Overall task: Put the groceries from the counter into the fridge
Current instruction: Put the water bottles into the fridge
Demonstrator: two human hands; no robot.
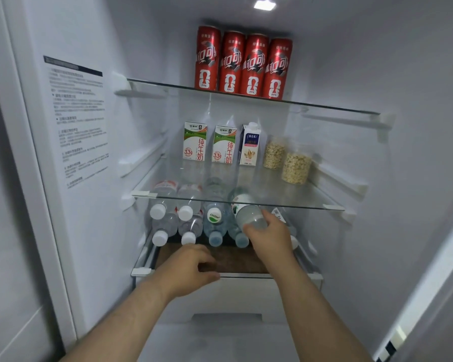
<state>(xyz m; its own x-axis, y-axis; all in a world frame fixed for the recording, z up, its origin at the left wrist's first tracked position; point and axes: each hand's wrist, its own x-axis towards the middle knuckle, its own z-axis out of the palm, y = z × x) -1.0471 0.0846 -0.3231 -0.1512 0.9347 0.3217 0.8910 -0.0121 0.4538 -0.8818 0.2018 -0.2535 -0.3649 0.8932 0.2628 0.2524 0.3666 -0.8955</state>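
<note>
While the left hand hangs loosely curled, the right hand grips a water bottle by its base.

High at twelve o'clock a small square white ceiling lamp glows. At nine o'clock a tall white printed notice sticker with a dark header bar is stuck flat on the left wall of the fridge; its print is too blurred to read. Just below centre, towards six o'clock, a brown wood-grain liner lies on the lowest shelf, and under it sits a white plastic drawer with a recessed grip. At three o'clock a bare white plastic shelf rail runs along the right wall.
</note>
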